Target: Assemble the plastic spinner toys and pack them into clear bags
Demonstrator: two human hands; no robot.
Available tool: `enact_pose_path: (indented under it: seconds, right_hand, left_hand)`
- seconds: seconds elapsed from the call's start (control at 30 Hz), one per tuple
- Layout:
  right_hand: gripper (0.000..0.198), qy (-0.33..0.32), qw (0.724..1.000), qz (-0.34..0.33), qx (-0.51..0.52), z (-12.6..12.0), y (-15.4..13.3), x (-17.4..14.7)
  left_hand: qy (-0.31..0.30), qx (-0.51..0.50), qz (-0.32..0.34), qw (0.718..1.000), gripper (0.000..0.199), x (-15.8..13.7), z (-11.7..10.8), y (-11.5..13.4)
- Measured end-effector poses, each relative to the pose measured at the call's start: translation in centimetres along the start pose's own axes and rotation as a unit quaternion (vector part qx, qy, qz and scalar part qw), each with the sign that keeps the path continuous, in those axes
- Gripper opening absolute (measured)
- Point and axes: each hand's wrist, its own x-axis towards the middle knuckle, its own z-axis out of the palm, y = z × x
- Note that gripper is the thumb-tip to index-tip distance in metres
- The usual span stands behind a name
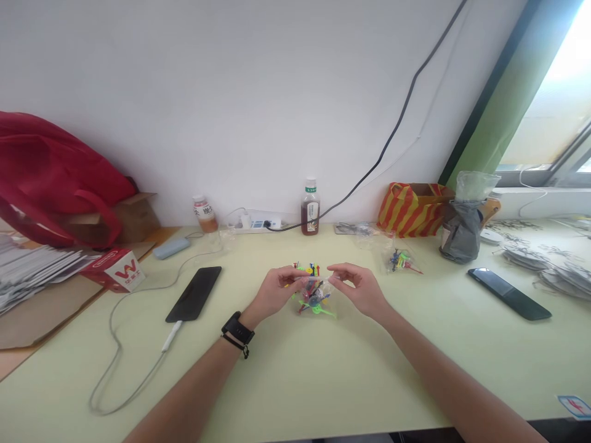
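Over the middle of the table (277,381), our left hand (279,288) and right hand (357,289) curl loosely, the thumb and forefinger of each pinching what seems, at this size, the top edge of a clear bag (317,300) between them. If we tug unevenly, the thin plastic could split and scatter the toys (316,309). The bag looks shiny and crinkled, its small toys bright green, red, yellow and blue
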Motion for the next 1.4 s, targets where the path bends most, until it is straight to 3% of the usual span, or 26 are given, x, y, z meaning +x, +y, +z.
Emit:
enact_pose_path:
  seconds: [0.17,0.37,0.47,0.83,0.97,1.13,1.2,1.27,1.4]
  right_hand:
    - [0.024,-0.004,0.996,-0.033,-0.082,0.1,-0.2,-0.1]
    - [0.016,-0.073,0.991,-0.054,-0.096,-0.3,-0.7,-0.2]
    - [0.021,-0.123,0.987,-0.033,-0.093,-0.3,-0.7,-0.1]
    - [0.035,-0.191,0.979,0.065,-0.042,-0.5,-0.8,0.0]
    - [0.040,-0.242,0.965,0.097,-0.025,-1.3,-1.1,0.1]
    - [0.034,-0.275,0.956,0.092,-0.048,-2.7,-1.7,0.7]
    - [0.031,-0.271,0.955,0.088,-0.080,-3.6,-1.8,0.9]
    - [0.028,-0.243,0.956,0.082,-0.142,-4.8,-1.9,0.7]
    - [0.027,-0.106,0.932,0.061,-0.340,-8.3,-2.3,-1.2]
  left_hand:
    - [0.004,0.079,0.012,0.997,0.031,0.1,-0.1,-0.5]
    - [-0.057,0.034,-0.005,0.998,0.030,-0.4,0.6,-0.1]
    - [-0.072,0.034,-0.011,0.997,0.031,-0.6,1.0,0.2]
    - [-0.092,0.045,0.004,0.995,0.024,-0.8,1.5,0.6]
    - [-0.101,0.036,-0.023,0.994,0.026,-0.7,1.1,0.2]
    - [-0.100,0.022,-0.061,0.993,0.032,-0.4,0.4,0.0]
    - [-0.082,0.022,-0.063,0.994,0.034,-0.3,0.1,0.1]
    - [-0.022,0.015,-0.058,0.998,0.036,-0.1,-0.2,0.1]
    - [0.122,0.007,-0.038,0.992,0.039,0.4,-1.0,-0.2]
